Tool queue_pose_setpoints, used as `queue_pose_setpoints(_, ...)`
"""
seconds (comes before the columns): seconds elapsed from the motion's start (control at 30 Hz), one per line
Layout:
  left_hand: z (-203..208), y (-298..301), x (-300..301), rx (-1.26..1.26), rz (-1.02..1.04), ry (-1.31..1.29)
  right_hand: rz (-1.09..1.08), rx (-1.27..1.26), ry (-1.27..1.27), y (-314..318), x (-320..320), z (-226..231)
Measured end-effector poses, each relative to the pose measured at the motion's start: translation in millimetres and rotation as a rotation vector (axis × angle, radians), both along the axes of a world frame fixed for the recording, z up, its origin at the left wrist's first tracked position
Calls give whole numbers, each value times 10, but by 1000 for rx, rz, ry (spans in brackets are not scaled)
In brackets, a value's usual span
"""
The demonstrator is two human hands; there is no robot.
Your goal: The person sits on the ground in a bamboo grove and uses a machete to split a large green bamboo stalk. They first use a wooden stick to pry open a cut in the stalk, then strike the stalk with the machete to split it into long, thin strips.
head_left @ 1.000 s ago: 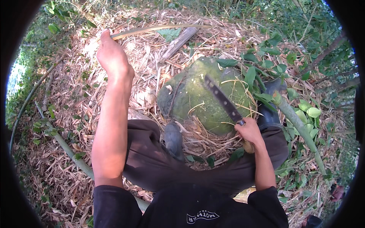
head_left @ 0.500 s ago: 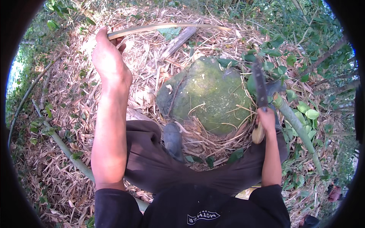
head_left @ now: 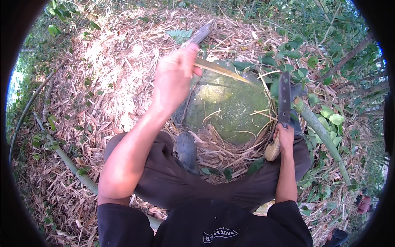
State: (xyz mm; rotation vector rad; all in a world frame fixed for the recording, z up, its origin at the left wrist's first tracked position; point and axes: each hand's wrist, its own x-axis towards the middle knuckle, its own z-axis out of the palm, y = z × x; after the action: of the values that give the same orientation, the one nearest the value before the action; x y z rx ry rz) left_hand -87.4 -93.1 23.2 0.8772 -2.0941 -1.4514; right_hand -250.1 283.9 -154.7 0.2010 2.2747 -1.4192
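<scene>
Left hand [head_left: 175, 78]: clenched on the near end of a pale, thin strip [head_left: 222, 71]; raised by the far left side of a boulder [head_left: 234, 109].
Strip: slanting rightward from the left fist, across the far part of the stone; narrowing to a blurred tip, hard to tell whether touching the surface or just above.
Right hand [head_left: 284, 138]: wrapped around the handle [head_left: 272, 152] of a large knife [head_left: 284, 108], just above the right knee; rounded, pale butt jutting out toward the body.
Blade [head_left: 284, 92]: dark, pierced by a row of holes, pointing away from the body, right of the boulder.
Boulder: broad, green, directly ahead; thin pale shreds scattered on top.
Left boot [head_left: 187, 152]: grey, near the lower left edge of the stone.
Green pole [head_left: 325, 136]: slanting along the right, beside broad leaves [head_left: 329, 119].
Ground: dry, brown litter [head_left: 103, 88]; grey piece of wood [head_left: 200, 34] beyond the boulder.
</scene>
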Motion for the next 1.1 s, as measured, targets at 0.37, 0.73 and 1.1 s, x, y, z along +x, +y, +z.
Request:
queue_pose_setpoints(0.37, -258, 326, 43, -792, -478, -92, 345, 67, 247, -833, 849, 548)
queue_pose_setpoints(0.73, 78, 515, 163, -769, -764, -283, 358, -3, 348, -1180, 1118, 816)
queue_pose_setpoints(1.1, -22, 496, 130, -836, -748, -320, 229, 8, 369, -1018, 1101, 311)
